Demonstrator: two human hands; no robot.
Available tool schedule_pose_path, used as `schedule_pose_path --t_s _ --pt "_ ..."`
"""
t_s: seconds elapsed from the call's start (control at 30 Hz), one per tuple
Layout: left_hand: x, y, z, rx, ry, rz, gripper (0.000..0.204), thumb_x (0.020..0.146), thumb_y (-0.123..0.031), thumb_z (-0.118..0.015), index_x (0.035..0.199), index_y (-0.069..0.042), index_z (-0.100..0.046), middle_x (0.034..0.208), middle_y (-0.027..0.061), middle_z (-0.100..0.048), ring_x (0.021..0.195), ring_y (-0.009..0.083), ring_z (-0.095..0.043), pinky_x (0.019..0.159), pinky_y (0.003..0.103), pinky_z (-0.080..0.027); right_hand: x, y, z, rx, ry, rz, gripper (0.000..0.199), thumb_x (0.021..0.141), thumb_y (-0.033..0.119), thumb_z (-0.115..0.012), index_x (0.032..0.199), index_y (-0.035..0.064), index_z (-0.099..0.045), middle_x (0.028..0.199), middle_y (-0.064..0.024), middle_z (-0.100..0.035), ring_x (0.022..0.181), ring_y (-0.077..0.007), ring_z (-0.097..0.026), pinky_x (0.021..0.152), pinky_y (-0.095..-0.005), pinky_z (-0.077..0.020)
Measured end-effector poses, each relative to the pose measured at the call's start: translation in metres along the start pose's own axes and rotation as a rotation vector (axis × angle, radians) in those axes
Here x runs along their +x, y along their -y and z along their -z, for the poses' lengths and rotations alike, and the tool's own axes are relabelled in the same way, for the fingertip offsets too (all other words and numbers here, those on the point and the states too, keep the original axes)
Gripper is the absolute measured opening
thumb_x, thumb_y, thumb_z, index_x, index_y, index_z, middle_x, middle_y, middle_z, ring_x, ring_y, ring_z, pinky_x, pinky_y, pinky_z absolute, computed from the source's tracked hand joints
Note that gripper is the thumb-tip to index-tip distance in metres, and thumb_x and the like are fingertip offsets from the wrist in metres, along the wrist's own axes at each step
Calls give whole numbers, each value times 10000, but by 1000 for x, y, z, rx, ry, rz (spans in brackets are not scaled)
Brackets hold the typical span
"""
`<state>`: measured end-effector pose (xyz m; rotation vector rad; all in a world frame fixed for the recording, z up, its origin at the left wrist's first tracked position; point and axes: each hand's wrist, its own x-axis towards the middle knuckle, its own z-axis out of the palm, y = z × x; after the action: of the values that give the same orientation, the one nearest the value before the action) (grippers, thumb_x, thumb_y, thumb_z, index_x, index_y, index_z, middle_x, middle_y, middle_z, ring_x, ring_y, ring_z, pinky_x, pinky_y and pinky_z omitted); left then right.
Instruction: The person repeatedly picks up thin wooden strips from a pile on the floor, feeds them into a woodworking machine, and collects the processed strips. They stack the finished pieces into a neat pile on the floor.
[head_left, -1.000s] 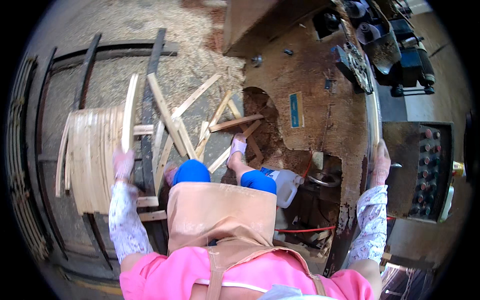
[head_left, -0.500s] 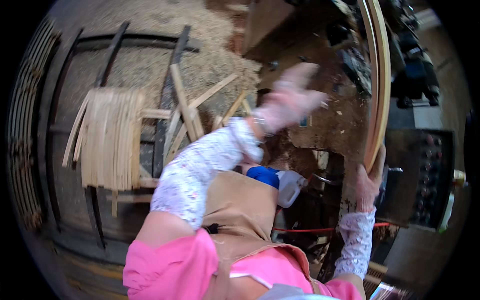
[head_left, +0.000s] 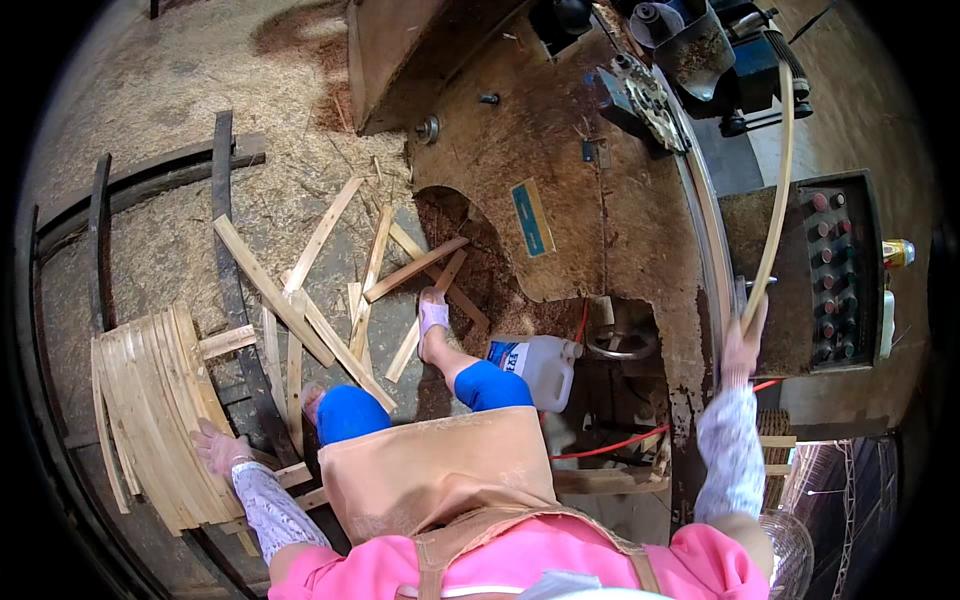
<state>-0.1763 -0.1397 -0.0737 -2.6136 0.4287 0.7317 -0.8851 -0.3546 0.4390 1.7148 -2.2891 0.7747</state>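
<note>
My left hand (head_left: 220,448) lies with its fingers spread on the near right side of a stack of pale wooden strips (head_left: 150,390) at the lower left. On the other side, my right hand (head_left: 742,350) is closed around the near end of one long, thin wooden strip (head_left: 781,190). That strip angles up and away beside a control panel (head_left: 832,270) with coloured knobs. Left of the held strip, a narrow wood-coloured length (head_left: 710,240) lies along the right edge of the worn brown machine table (head_left: 620,220).
Loose wooden offcuts (head_left: 320,320) lie scattered on the sawdust-covered floor near my feet. A dark metal rack (head_left: 225,200) bears the stack. By my knee stands a white plastic jug (head_left: 545,368), with a red hose (head_left: 620,443) nearby. A metal guide assembly (head_left: 645,100) sits at the table's far right.
My left hand has swung from over the machine table down left onto the stack. My right hand keeps hold of a strip, whose far end now leans right. The view has shifted.
</note>
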Motion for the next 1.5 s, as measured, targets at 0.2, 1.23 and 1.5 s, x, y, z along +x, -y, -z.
schedule_pose_path --t_s 0.2,1.23,1.5 --pt "100 27 -109 -61 -293 -79 614 1032 -157 -425 1612 -291 -275 1629 198 -296 1420 405 -406 1077 495 -485 140 90 -103 19 -113 118 668 999 294 -610 1607 298 -333 1491 -158 -547 1259 -272 -608 1070 -362 -456" --pt "-47 2 116 -572 17 -821 230 967 -257 -591 1059 -125 -755 939 63 -730 904 186 -681 767 397 -537 -143 73 18 396 15 293 475 895 -135 -631 1348 6 -626 1245 -115 -654 1143 -195 -644 1005 -324 -520" --pt "-206 -61 233 -1337 137 -1223 309 932 -228 -715 1102 30 -728 912 88 -728 824 176 -668 780 330 -546 -280 335 -190 843 1407 -143 426 941 241 -732 1249 -29 -618 1135 -134 -696 960 -207 -654 863 -333 -530"
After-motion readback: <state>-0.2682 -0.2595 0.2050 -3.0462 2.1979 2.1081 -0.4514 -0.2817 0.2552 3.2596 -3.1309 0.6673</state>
